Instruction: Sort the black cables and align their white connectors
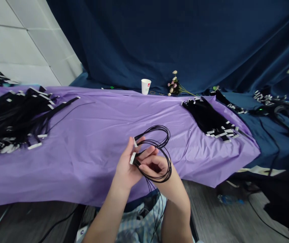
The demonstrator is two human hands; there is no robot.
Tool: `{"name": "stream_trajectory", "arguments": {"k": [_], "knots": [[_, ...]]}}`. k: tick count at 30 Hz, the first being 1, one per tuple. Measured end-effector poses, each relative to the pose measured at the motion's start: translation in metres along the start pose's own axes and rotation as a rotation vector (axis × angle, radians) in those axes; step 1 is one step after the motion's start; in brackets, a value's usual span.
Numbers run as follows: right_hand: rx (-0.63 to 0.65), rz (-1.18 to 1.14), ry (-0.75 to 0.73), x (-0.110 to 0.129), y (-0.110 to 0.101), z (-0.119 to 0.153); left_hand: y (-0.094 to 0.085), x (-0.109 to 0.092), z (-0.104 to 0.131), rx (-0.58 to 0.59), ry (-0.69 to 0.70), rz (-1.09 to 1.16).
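Observation:
A black wire harness [169,158] with white connectors is held in front of me, above the near part of the purple cloth. My left hand [129,167] is closed around its connector ends; one white connector [132,158] lies across the palm and another sits by the thumb tip. My right hand [156,164] pinches the wires just right of the connectors, thumb and forefinger curled together. The wires loop out to the right around this hand, and several loose strands hang down toward my lap.
A large pile of black harnesses [15,114] covers the left of the purple cloth [96,135]. Another bundle [207,116] lies at the right. Behind stand a paper cup [146,86] and artificial flowers [175,85]. More cables [278,111] lie on the blue cloth at far right.

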State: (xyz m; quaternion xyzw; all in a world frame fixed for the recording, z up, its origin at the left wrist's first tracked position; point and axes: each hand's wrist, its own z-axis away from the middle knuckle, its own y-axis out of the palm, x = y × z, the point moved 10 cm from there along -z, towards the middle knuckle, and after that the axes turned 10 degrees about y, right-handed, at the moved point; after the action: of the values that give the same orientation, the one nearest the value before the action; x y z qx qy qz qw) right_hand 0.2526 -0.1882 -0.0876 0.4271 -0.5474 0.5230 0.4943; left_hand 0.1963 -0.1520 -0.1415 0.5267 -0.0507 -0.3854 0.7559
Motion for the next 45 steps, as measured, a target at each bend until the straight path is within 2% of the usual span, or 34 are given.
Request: {"name": "stream_trajectory", "arguments": {"k": [4, 6, 10, 13, 17, 22, 27, 31, 37, 45], "knots": [[0.076, 0.017, 0.014, 0.001, 0.008, 0.0, -0.004, 0.006, -0.001, -0.004, -0.034, -0.022], [0.074, 0.034, 0.007, 0.003, 0.008, 0.001, -0.004, 0.006, -0.001, 0.015, -0.052, -0.035], [0.043, 0.131, -0.08, 0.014, -0.001, 0.008, 0.008, -0.001, 0.001, 0.156, -0.045, -0.108], [0.038, 0.278, -0.139, 0.019, -0.005, 0.013, 0.015, -0.006, 0.004, 0.219, 0.007, -0.214], [-0.019, 0.407, -0.171, 0.021, -0.014, 0.016, 0.024, -0.007, 0.006, 0.27, 0.112, -0.344], [-0.034, 0.425, -0.246, 0.025, -0.013, 0.02, 0.031, -0.002, 0.006, 0.349, 0.162, -0.324], [-0.192, 0.493, -0.337, 0.031, -0.018, 0.026, 0.035, 0.0, 0.007, 0.393, 0.176, -0.318], [-0.252, 0.595, -0.402, 0.038, -0.013, 0.032, 0.036, 0.002, 0.008, 0.385, 0.156, -0.325], [-0.283, 0.708, -0.355, 0.037, -0.01, 0.032, 0.037, 0.002, 0.009, 0.371, 0.175, -0.364], [-0.292, 0.714, -0.29, 0.03, -0.009, 0.028, 0.036, 0.0, 0.009, 0.312, 0.2, -0.364]]}}
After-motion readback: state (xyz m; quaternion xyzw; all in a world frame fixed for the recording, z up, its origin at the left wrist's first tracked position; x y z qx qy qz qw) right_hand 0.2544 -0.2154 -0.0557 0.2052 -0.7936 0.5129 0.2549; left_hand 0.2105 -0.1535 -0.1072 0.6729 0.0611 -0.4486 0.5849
